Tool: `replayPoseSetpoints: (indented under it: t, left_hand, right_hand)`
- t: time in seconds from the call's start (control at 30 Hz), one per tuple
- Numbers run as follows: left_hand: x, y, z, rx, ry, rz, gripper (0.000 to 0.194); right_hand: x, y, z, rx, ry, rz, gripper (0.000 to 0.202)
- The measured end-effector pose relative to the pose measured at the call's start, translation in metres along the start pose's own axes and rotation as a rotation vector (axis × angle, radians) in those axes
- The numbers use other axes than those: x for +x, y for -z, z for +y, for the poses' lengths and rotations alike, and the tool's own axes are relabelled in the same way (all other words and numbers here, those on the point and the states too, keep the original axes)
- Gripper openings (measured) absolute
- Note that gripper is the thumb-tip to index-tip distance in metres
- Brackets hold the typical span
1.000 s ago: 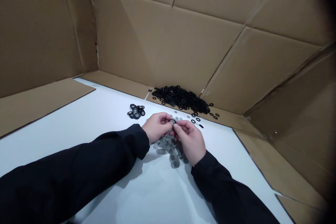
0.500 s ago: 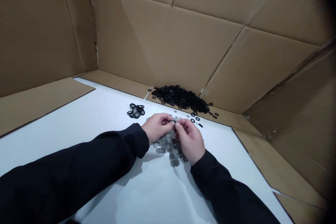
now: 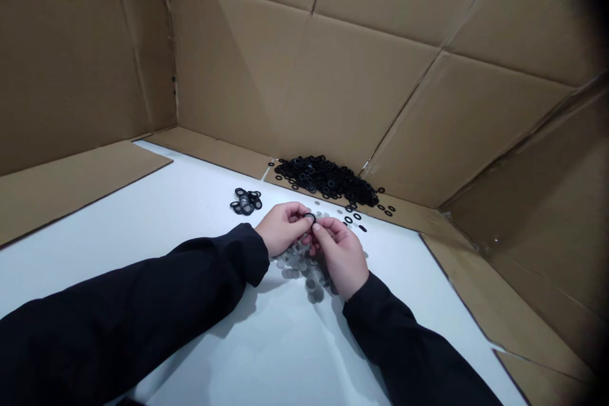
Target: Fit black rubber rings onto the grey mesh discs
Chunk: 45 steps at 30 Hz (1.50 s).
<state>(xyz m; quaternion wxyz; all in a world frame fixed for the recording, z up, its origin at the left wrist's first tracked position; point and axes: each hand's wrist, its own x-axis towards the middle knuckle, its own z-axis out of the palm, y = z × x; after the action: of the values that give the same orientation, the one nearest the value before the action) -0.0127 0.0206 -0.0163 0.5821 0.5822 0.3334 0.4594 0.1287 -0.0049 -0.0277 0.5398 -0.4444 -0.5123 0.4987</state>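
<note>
Between my two hands is a small black ring (image 3: 310, 216), tilted so its round face shows. My left hand (image 3: 281, 228) pinches it from the left with thumb and fingers. From the right, the thumb and fingertips of my right hand (image 3: 341, 252) close on its edge. Whether a disc sits inside the ring I cannot tell. Under and around my hands lie many thin grey translucent discs (image 3: 297, 263), partly hidden by the hands. Left of them is a small cluster of black rings with grey discs in them (image 3: 246, 202).
A large heap of black rings (image 3: 328, 179) lies against the back cardboard wall (image 3: 285, 76), on a cardboard strip. Several loose rings (image 3: 349, 220) are scattered at its right front. Cardboard walls also stand left and right of the white table surface (image 3: 190, 203).
The black ring has tilted up, showing more of its round face. Both hands have shifted slightly left, still pinching it.
</note>
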Motion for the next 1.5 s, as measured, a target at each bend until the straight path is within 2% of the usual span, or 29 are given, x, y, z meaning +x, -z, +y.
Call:
replayPoseSetpoints:
  t: [0.17, 0.47, 0.77, 1.0, 1.23, 1.5]
  left_hand:
    - [-0.0014, -0.0005, 0.0001, 0.091, -0.018, 0.044, 0.013]
    - [-0.0006, -0.0009, 0.0000, 0.109, 0.039, -0.004, 0.013]
    - [0.0000, -0.0021, 0.0006, -0.057, 0.008, 0.013, 0.016]
    - [0.0009, 0.0015, -0.0076, 0.110, -0.022, 0.010, 0.016]
    - [0.0004, -0.0010, -0.0009, 0.139, -0.010, -0.022, 0.013]
    - [0.0009, -0.0029, 0.0000, -0.029, 0.020, -0.031, 0.011]
  right_hand:
    - [-0.0007, 0.0017, -0.0028, -0.134, 0.092, 0.051, 0.032]
    - [-0.0024, 0.0030, 0.0012, -0.178, 0.129, 0.090, 0.028]
    - [-0.0011, -0.0008, -0.0009, -0.030, -0.015, 0.002, 0.035]
    - [-0.0007, 0.0054, -0.0012, -0.128, 0.054, 0.009, 0.034]
    - [-0.0031, 0.0027, 0.0041, -0.209, 0.138, 0.095, 0.027]
    - [-0.0039, -0.0007, 0.0008, 0.002, -0.016, 0.026, 0.036]
